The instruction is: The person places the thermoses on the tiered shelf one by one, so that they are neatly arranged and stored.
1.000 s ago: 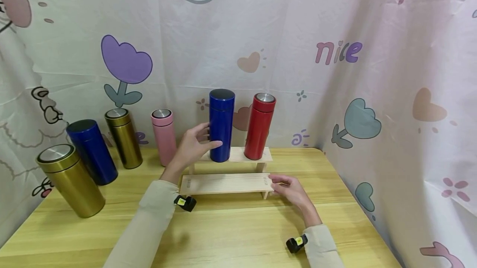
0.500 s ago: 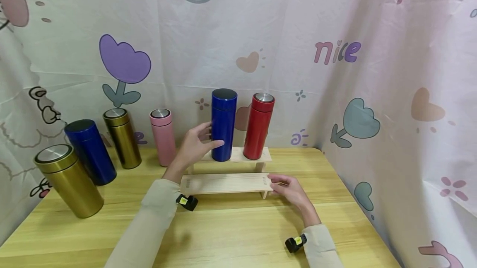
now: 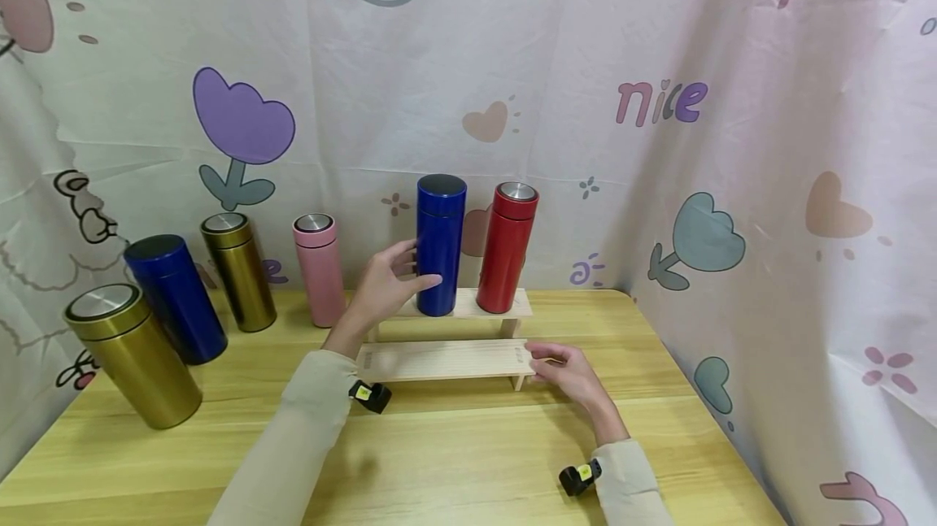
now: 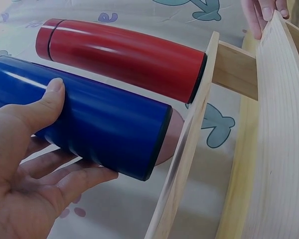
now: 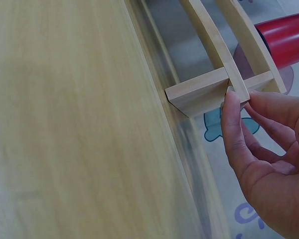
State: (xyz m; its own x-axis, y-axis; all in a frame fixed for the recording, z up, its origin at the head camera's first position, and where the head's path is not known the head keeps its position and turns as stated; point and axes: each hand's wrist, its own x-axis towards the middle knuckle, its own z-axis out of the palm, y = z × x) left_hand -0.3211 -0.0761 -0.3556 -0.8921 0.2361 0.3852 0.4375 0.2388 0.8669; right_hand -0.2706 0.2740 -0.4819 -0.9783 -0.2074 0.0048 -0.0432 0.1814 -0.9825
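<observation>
My left hand (image 3: 388, 282) grips a blue thermos bottle (image 3: 441, 245) from its left side, thumb in front and fingers behind. The bottle is upright over the upper step of a two-step wooden stand (image 3: 446, 359). In the left wrist view, a narrow gap shows between its dark base and the upper step (image 4: 182, 164). A red thermos bottle (image 3: 507, 249) with a silver lid stands on that step, just right of the blue one. My right hand (image 3: 571, 373) pinches the right end of the lower step between thumb and fingers, as the right wrist view (image 5: 269, 144) also shows.
On the table (image 3: 454, 453) at the left stand a pink thermos (image 3: 320, 274), a slim gold one (image 3: 241, 274), a second blue one (image 3: 178, 298) and a wide gold one (image 3: 135, 359). A printed curtain (image 3: 556, 46) hangs behind and along the right side.
My left hand has carried the blue thermos bottle slightly right, closer to the red one. The right hand keeps its place on the stand. The head view has shifted a little.
</observation>
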